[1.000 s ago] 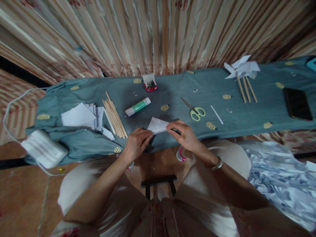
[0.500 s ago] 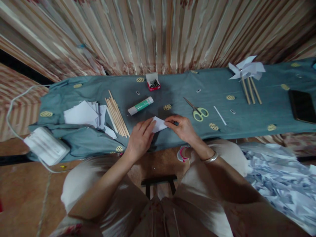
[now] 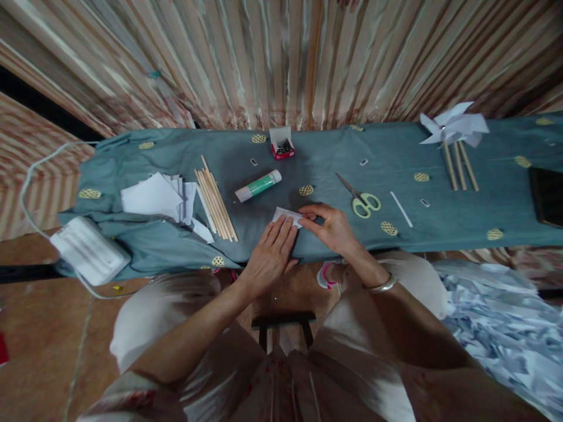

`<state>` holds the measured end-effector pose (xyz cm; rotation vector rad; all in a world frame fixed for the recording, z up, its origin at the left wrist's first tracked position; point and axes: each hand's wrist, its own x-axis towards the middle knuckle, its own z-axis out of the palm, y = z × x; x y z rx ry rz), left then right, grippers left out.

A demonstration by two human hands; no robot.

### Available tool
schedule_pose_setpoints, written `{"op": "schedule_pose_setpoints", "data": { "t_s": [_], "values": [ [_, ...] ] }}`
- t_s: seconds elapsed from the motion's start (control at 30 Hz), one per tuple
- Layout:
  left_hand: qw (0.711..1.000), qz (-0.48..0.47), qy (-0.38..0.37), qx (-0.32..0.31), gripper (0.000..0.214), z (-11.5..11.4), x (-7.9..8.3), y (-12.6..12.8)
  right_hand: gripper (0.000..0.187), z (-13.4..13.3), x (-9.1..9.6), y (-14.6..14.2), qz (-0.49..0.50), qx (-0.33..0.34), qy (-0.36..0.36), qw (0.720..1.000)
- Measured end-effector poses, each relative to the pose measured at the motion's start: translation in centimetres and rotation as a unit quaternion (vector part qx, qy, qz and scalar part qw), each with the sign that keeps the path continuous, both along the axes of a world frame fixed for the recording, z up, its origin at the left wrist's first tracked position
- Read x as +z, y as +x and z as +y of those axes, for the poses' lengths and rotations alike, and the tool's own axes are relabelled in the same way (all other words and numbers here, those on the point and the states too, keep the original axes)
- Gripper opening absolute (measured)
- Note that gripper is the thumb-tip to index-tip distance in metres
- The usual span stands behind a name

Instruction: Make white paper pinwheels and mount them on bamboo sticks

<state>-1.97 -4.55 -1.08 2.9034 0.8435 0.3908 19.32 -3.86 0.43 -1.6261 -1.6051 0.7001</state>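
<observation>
A small folded piece of white paper (image 3: 285, 217) lies near the front edge of the cloth-covered table (image 3: 325, 228). My left hand (image 3: 271, 249) rests flat on it, fingers stretched out over its lower part. At the paper's right end, my right hand (image 3: 329, 227) pinches the corner between thumb and forefinger. Just beyond the paper lies a glue stick (image 3: 258, 186) with a green label. To the right are scissors (image 3: 361, 200) with light green handles, and a thin white paper strip (image 3: 401, 209).
Wooden sticks (image 3: 216, 202) and stacked white paper pieces (image 3: 153, 196) lie left. A red box of small metal pins (image 3: 282, 144) stands behind. Paper pinwheels (image 3: 457, 126) and a dark phone (image 3: 545, 196) are at right. A white power strip (image 3: 90, 251) sits at the left edge.
My left hand has moved from the paper's left side to lie flat across it, fingers pressing down. My right hand still pinches the right end. The view has shifted slightly.
</observation>
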Motion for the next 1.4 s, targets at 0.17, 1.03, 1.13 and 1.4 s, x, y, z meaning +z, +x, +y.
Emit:
{"op": "schedule_pose_setpoints", "data": {
  "t_s": [0.17,1.03,1.13,1.4],
  "values": [
    [0.999,-0.003,-0.035,0.01,0.073,0.1,0.0,0.1,0.031,-0.3,-0.4,0.7,0.018,0.013,0.0,1.0],
    [0.998,-0.018,-0.053,0.02,0.083,0.5,-0.2,0.3,0.023,-0.2,-0.6,0.5,0.008,-0.002,0.001,1.0],
    [0.998,-0.017,-0.051,0.021,0.084,0.5,-0.3,0.3,0.023,-0.4,-0.4,0.4,0.001,-0.007,0.001,1.0],
    [0.999,0.0,-0.048,0.023,0.085,0.5,-0.3,0.4,0.038,-0.9,-0.2,-0.5,-0.096,-0.011,0.073,0.993]
  ]
}}
